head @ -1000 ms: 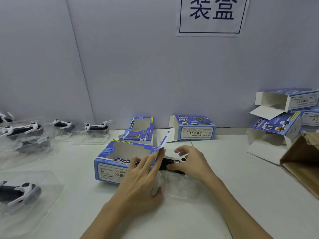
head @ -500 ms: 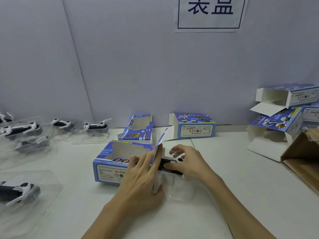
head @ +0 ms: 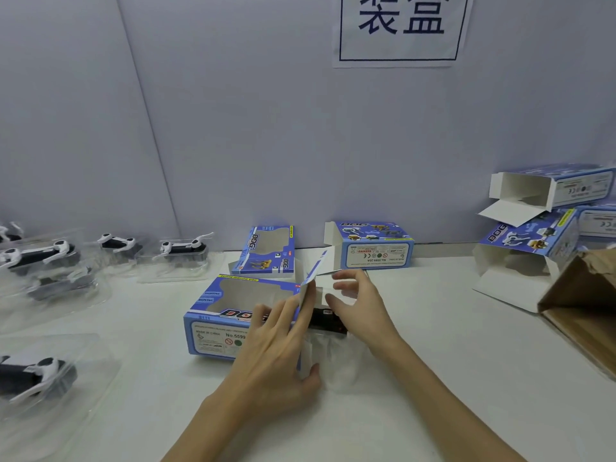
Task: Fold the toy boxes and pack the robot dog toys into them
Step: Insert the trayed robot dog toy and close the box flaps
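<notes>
On the worktop [head: 450, 378], listed left to right:

Far left: several robot dogs in clear blister trays; nearest dog [head: 31, 378] lies at the left edge, another dog [head: 183, 250] sits by the wall.
Back centre: flat box [head: 266, 250] lies windowed side up; just right of it, a folded box [head: 375, 245] stands against the wall with one end flap open.
Box in work [head: 220, 315]: blue, windowed, lying on its side in front of the flat box; its right end is open, and its end flap [head: 313, 271] stands tilted upward.
Left hand [head: 276, 355]: fingers straight and spread along the box's open right end, thumb against the near corner; it braces the box rather than curling round it.
Toy [head: 328, 323]: black body in a clear tray, lying at the box's open end, between the two hands, partly hidden by the left fingers.
Right hand [head: 360, 305]: fingers loosely curved over the toy's far end; whether they grip it cannot be told, as the hand is blurred.
Right side: stacked open boxes [head: 533, 241] near the wall.
Far right: carton [head: 583, 305], brown, cut off by the picture edge.
Wall: paper sign [head: 400, 28] with two printed characters.
</notes>
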Demonstrator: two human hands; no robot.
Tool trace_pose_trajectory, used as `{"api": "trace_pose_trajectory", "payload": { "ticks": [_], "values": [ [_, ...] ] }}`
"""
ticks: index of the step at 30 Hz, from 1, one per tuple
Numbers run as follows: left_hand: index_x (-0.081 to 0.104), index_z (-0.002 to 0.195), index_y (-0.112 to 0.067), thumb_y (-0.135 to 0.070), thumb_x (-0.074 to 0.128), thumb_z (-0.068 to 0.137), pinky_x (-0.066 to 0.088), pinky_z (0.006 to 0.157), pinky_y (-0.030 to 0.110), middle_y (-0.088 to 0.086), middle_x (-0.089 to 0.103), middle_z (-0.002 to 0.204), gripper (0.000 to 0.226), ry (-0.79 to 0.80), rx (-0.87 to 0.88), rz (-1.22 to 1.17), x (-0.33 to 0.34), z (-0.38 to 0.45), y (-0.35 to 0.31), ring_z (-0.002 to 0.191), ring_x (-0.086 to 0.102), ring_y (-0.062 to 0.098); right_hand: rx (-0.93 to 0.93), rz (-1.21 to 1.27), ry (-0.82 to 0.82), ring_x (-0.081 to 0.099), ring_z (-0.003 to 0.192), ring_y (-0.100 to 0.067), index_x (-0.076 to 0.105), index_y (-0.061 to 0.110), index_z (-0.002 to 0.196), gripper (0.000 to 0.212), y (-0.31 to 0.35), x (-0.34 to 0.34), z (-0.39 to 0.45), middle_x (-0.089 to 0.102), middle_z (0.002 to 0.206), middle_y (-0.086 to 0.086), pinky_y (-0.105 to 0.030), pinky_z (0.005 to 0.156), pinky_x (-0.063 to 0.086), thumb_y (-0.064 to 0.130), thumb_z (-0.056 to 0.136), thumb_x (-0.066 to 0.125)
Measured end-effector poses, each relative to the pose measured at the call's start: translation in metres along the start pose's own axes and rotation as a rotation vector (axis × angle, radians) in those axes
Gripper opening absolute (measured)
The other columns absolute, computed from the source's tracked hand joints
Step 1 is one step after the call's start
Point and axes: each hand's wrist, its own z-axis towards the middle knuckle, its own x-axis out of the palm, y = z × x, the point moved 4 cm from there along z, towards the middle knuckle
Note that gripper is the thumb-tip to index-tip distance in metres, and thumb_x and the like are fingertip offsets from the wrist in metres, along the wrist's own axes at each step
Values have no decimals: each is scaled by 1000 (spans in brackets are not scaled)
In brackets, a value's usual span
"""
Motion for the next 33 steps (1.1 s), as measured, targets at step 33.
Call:
{"api": "trace_pose_trajectory", "payload": {
  "ticks": [33],
  "values": [
    [15, 166, -18, -6, 47, 79, 31, 90, 32, -14, 39, 131, 93, -315, -221, -422, -28, 8, 2, 117, 29, -8, -16, 398, -61, 72, 95, -24, 77, 22, 104, 15, 13, 20, -14, 78, 98, -1, -39, 83, 61, 33, 94, 75]
  ]
}}
